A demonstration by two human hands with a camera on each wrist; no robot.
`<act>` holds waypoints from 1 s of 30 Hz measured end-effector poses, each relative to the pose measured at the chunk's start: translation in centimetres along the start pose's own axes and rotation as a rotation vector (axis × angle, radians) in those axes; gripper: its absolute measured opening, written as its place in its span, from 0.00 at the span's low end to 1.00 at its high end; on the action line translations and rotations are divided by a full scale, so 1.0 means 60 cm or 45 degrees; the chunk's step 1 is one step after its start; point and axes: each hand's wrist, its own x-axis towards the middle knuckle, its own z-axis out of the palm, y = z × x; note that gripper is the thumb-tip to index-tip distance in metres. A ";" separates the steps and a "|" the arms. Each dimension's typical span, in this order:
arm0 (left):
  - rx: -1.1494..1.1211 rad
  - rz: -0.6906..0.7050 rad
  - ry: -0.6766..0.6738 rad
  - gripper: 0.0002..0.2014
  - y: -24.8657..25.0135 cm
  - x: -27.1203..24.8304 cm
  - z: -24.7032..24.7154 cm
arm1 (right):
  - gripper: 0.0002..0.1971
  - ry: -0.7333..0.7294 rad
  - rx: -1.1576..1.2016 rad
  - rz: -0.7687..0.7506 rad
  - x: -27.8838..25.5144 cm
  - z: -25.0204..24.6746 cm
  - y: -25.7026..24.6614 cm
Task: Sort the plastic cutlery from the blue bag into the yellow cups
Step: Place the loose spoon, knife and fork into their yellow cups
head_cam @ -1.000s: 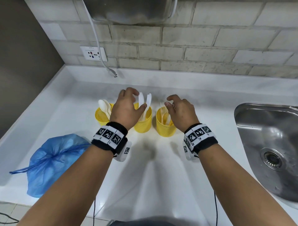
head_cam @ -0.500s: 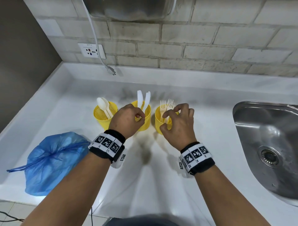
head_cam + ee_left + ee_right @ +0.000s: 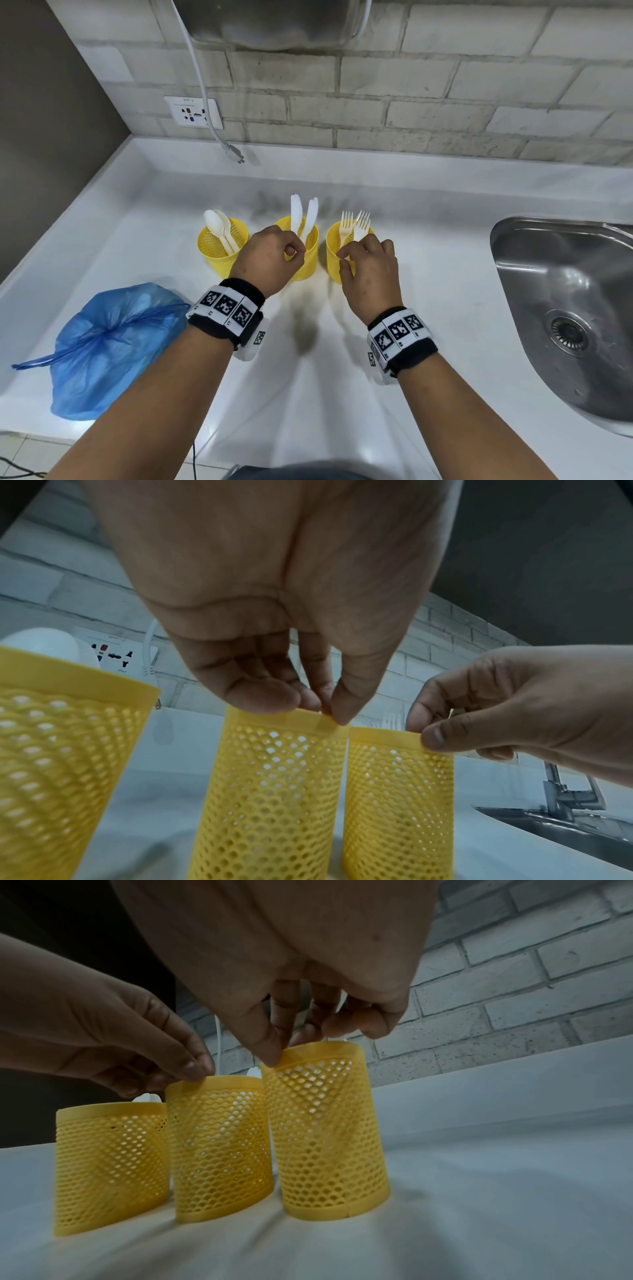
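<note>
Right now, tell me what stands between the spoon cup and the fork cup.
The knife cup, its rim pinched by the left hand, as the head view shows.

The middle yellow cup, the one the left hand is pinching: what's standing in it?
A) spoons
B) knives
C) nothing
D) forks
B: two white serrated knives stand in the middle cup, whose rim the left hand pinches.
</note>
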 end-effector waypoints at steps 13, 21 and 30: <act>0.030 0.029 -0.026 0.04 0.001 0.004 -0.003 | 0.04 -0.046 0.050 -0.008 0.004 0.001 -0.015; -0.060 0.084 0.113 0.07 0.020 -0.034 -0.018 | 0.09 -0.017 0.134 -0.002 -0.007 -0.011 -0.020; -0.166 -0.022 0.011 0.09 -0.014 -0.226 -0.030 | 0.10 -0.077 0.324 -0.093 -0.104 -0.024 -0.032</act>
